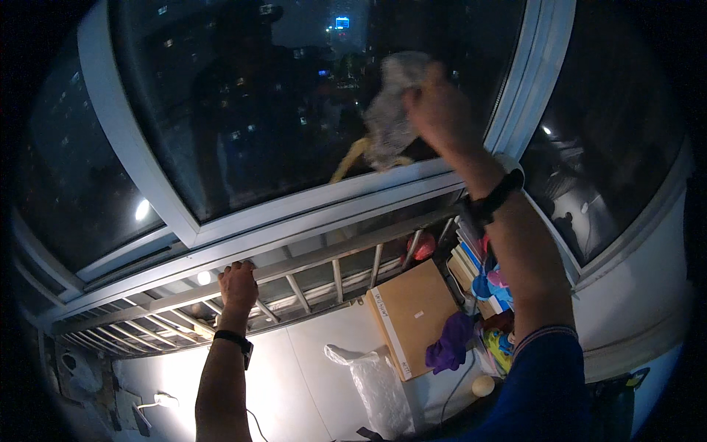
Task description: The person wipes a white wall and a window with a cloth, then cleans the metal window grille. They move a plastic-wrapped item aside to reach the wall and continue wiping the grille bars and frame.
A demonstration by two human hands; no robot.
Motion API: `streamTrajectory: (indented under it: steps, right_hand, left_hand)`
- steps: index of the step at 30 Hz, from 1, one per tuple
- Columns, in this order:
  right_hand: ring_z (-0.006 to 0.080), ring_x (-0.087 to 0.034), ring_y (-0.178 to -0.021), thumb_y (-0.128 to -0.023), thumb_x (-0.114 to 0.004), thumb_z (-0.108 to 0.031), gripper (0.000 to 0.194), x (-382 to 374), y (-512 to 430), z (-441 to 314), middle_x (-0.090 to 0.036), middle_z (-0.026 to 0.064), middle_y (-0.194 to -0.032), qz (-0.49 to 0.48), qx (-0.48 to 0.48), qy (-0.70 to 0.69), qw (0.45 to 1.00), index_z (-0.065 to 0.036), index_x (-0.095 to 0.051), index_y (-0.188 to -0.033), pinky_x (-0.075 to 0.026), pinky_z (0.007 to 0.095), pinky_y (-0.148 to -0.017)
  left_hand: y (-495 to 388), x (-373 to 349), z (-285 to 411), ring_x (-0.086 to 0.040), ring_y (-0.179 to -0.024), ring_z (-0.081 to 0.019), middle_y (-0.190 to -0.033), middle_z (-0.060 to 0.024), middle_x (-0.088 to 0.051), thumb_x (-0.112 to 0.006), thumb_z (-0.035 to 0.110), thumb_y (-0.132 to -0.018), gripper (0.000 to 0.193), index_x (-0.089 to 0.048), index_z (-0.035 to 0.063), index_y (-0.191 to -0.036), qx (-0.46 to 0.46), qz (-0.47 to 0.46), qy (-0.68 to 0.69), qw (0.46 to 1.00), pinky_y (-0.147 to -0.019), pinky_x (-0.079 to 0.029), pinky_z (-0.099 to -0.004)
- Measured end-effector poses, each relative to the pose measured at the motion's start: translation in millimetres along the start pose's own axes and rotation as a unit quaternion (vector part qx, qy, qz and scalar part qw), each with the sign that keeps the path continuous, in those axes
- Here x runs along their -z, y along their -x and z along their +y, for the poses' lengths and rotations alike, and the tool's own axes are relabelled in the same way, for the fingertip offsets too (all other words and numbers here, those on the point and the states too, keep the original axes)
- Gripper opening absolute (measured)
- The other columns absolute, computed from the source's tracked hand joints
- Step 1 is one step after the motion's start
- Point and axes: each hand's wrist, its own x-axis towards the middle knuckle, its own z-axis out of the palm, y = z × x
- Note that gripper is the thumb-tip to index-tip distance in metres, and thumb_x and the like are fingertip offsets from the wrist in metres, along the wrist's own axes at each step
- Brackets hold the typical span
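Note:
My right hand is blurred and closed on a pale greyish cloth, which hangs against the dark window pane. Below the cloth shows a yellowish strip; whether it is part of the cloth or a reflection cannot be told. My left hand is wrapped over the top rail of a metal railing, just under the white window frame. Each wrist wears a dark band.
Below the railing, a cardboard box lies on the floor with a purple cloth on its corner. Beside it are a clear plastic bag, a pale ball and stacked books. A plug with a cord lies lower left.

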Motion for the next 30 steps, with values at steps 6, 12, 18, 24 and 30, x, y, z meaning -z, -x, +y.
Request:
streamTrajectory:
  steps: [6, 12, 18, 24, 30]
  right_hand:
    - [0.0366, -0.074, -0.098, -0.104, -0.06, -0.031, 0.05, 14.5, -59.7, 158.0, -0.072, 0.0223, -0.111, 0.036, -0.017, 0.306, 0.951, 0.001, -0.05, -0.141, -0.063, 0.053, -0.077]
    - [0.0418, -0.071, -0.101, -0.098, -0.069, -0.032, 0.062, 9.2, -108.2, 231.0, -0.067, 0.0239, -0.125, 0.013, -0.204, 0.189, 0.96, 0.001, -0.049, -0.146, -0.061, 0.0601, -0.084]
    - [0.0468, -0.067, -0.114, -0.097, -0.066, -0.033, 0.049, 22.9, -130.1, 167.2, -0.07, 0.0257, -0.123, 0.189, -0.246, 0.082, 0.947, -0.002, -0.064, -0.135, -0.057, 0.058, -0.093]
    - [0.0409, -0.066, -0.113, -0.09, -0.074, -0.029, 0.054, 28.5, -119.8, 37.8, -0.064, 0.0255, -0.131, 0.266, 0.05, 0.026, 0.962, 0.0, -0.06, -0.134, -0.057, 0.0533, -0.091]
    - [0.0405, -0.056, -0.122, -0.081, -0.077, -0.014, 0.059, -3.8, -75.3, -109.8, -0.058, 0.0251, -0.134, 0.392, 0.305, 0.091, 0.863, 0.0, -0.057, -0.134, -0.046, 0.0595, -0.1]
  left_hand:
    - [-0.6, -0.4, -0.6, -0.066, -0.115, -0.0324, -0.12, -0.0114, -0.072, -0.069, 0.006, -0.087, 0.026, -0.075, 0.0158, -0.111, -0.006, 0.004, -0.002, 1.0, -0.1, -0.047, -0.0501]
    - [-0.9, 1.6, -1.3, -0.067, -0.116, -0.0319, -0.121, -0.0108, -0.072, -0.068, 0.007, -0.089, 0.03, -0.073, 0.0174, -0.116, -0.011, -0.011, -0.014, 1.0, -0.102, -0.047, -0.0508]
    - [-0.5, -1.1, -3.9, -0.067, -0.116, -0.0311, -0.118, -0.0102, -0.073, -0.065, 0.009, -0.091, 0.026, -0.074, 0.0176, -0.114, -0.01, 0.001, -0.003, 1.0, -0.102, -0.047, -0.0506]
    - [-1.6, -4.7, -7.0, -0.067, -0.116, -0.0303, -0.116, -0.0097, -0.074, -0.067, 0.009, -0.09, 0.026, -0.075, 0.0179, -0.114, -0.007, 0.013, 0.021, 1.0, -0.102, -0.047, -0.0501]
    - [0.2, -4.7, -8.8, -0.068, -0.115, -0.0299, -0.116, -0.0091, -0.074, -0.068, 0.01, -0.089, 0.027, -0.075, 0.0187, -0.113, -0.013, 0.019, 0.016, 1.0, -0.1, -0.047, -0.0499]
